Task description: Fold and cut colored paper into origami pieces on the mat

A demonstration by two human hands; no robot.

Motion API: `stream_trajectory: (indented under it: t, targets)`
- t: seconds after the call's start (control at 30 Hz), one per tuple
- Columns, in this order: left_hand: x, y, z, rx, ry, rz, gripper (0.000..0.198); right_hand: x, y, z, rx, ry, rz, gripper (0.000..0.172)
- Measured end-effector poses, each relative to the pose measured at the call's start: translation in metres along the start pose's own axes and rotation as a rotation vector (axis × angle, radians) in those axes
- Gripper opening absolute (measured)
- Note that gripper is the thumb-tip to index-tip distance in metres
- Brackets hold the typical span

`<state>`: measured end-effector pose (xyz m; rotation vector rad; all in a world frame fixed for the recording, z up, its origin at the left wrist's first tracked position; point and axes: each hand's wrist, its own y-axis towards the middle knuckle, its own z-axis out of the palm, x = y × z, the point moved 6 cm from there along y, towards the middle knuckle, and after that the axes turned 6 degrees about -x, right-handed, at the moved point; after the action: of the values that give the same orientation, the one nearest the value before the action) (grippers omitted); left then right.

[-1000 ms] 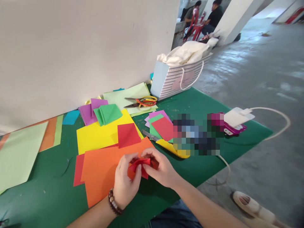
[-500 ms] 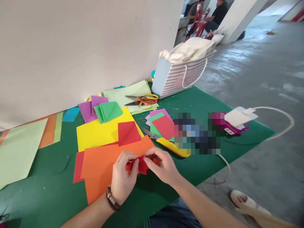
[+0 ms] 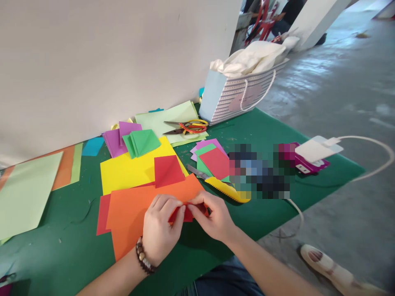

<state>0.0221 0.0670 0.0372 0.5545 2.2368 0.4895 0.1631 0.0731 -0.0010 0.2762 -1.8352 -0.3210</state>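
Observation:
Between my two hands is a small piece of folded red paper (image 3: 187, 216), partly hidden by the fingers. My left hand (image 3: 162, 226), with a beaded bracelet on its wrist, pinches the paper's left side between thumb and fingers. On the right, the thumb and fingers of my right hand (image 3: 214, 216) pinch its upper edge. Beneath and behind the hands lies a large orange paper sheet (image 3: 132, 209). A red folded square (image 3: 168, 170) rests where it meets a yellow sheet (image 3: 126, 174). Just beyond my right hand is a yellow-handled cutter (image 3: 226, 189).
Folded green papers (image 3: 143, 144) and purple papers (image 3: 131, 129) lie farther back, near scissors (image 3: 191, 126) on pale green sheets. A striped gift bag (image 3: 243, 94) stands by the wall. At right, a white charger (image 3: 317, 148) has a cable. Pale green sheets (image 3: 27, 193) lie left.
My left hand has turned slightly and its fingertips have come closer to the right hand's along the red paper. The view has shifted a little.

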Motion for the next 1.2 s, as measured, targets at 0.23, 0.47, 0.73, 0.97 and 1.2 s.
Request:
stream_trajectory:
  t: [0.23, 0.47, 0.73, 0.97, 1.2]
  targets:
    - [-0.003, 0.000, -0.004, -0.012, 0.007, 0.005, 0.013, 0.003, 0.002, 0.003, 0.064, -0.062, -0.036, 0.006]
    - [-0.002, 0.005, 0.002, 0.201, 0.129, -0.060, 0.015, 0.006, -0.001, 0.007, 0.077, -0.117, -0.201, 0.008]
    - [-0.008, 0.003, 0.001, 0.223, 0.212, 0.045, 0.025, 0.011, -0.004, 0.012, 0.141, -0.054, -0.297, 0.008]
    - [-0.009, 0.007, 0.001, 0.321, 0.164, 0.055, 0.024, 0.015, -0.004, 0.013, 0.196, 0.015, -0.319, 0.009]
    - [-0.009, 0.002, 0.002, 0.300, 0.171, 0.106, 0.024, 0.016, -0.005, 0.013, 0.210, 0.024, -0.305, 0.009]
